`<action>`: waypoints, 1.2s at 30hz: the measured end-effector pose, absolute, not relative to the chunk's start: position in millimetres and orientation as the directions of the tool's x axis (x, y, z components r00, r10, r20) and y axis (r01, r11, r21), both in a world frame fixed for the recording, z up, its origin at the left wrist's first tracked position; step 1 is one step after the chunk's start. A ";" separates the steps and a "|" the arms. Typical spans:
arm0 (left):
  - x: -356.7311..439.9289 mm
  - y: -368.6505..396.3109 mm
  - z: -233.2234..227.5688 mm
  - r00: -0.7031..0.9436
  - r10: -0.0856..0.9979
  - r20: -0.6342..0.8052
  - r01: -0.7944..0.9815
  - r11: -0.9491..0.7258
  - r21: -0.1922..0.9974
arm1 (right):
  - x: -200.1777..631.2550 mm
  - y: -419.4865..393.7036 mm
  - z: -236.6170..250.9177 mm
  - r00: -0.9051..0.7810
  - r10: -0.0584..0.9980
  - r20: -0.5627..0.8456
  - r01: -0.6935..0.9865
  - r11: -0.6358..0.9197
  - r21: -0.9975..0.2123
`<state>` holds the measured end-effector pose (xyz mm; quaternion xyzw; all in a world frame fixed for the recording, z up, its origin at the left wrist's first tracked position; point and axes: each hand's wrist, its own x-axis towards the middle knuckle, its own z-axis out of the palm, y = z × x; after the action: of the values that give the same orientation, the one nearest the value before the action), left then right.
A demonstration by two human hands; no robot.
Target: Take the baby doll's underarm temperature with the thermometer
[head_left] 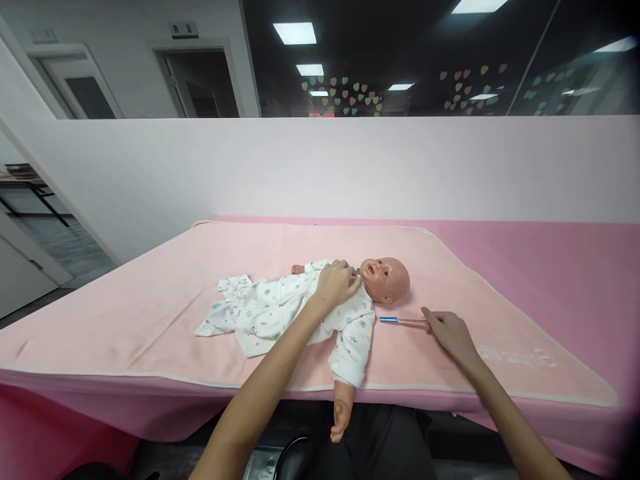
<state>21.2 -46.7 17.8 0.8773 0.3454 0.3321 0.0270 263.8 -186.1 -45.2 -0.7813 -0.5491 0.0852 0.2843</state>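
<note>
A baby doll (387,280) lies on its back with its head to the right, dressed in a white printed outfit (273,310). My left hand (339,283) is at the neckline on the doll's chest, its bent fingers closed on the cloth at the collar. To the right of the doll, my right hand (450,333) pinches a slim clear stick with a blue end (389,320), which looks like a thermometer. The blue end points left, toward the doll's shoulder. One doll arm (343,408) hangs over the front edge of the table.
A peach blanket (150,287) with a pale border covers much of the pink tabletop (575,280). Behind it stands a white wall (400,167) below a dark window (400,60) with heart stickers. A side table (30,183) is at far left.
</note>
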 end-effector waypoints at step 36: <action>-8.6 -56.0 -12.8 0.389 0.115 0.914 0.606 -0.779 -0.160 | 116.3 -84.6 -50.4 0.276 0.683 0.677 0.481 0.511 -0.712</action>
<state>-8.6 -56.0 -12.8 0.7970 0.2264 0.5043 -0.2434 116.3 -84.6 -50.4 -0.4879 -0.5965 0.0796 0.6323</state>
